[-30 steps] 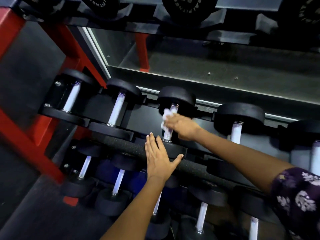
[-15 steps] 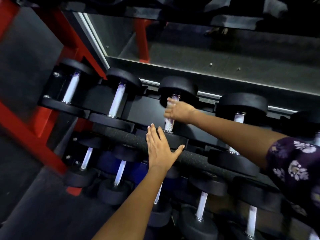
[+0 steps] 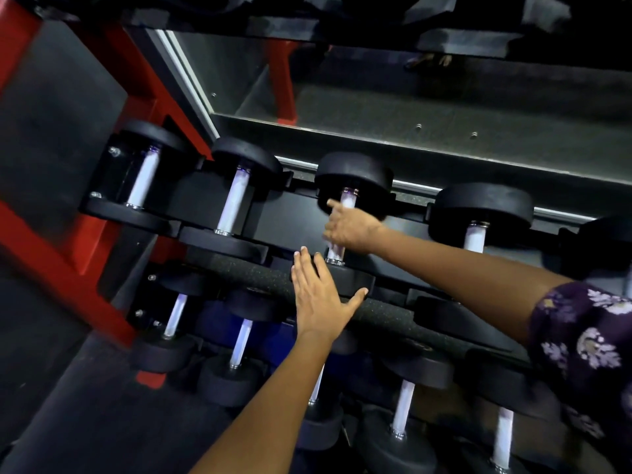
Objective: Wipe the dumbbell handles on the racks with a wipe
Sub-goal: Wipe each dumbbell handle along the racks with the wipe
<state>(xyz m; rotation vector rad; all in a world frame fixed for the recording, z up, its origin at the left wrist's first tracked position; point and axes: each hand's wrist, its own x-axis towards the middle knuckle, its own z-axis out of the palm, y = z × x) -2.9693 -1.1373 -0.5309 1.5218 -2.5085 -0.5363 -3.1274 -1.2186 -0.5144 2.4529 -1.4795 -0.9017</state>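
Gym, tiered red rack point(image 3: 51, 241), rows of dumbbells point(image 3: 236, 196), wall mirror point(image 3: 410, 97)

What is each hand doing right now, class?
Left hand: open, fingers straight, resting flat on the rack rail.
Right hand: fingers curled round the dumbbell handle; wipe not visible.

Dim scene overall, blacks swallowing detail along the top rack point(image 3: 342, 15). The chrome dumbbell handles point(image 3: 236, 200) blow out to white with a bluish fringe. Motion blur smears the right hand point(image 3: 349, 227); the left hand point(image 3: 318, 302) reads sharper. Wide-angle bending tilts the red frame point(image 3: 51, 254) at the edges.
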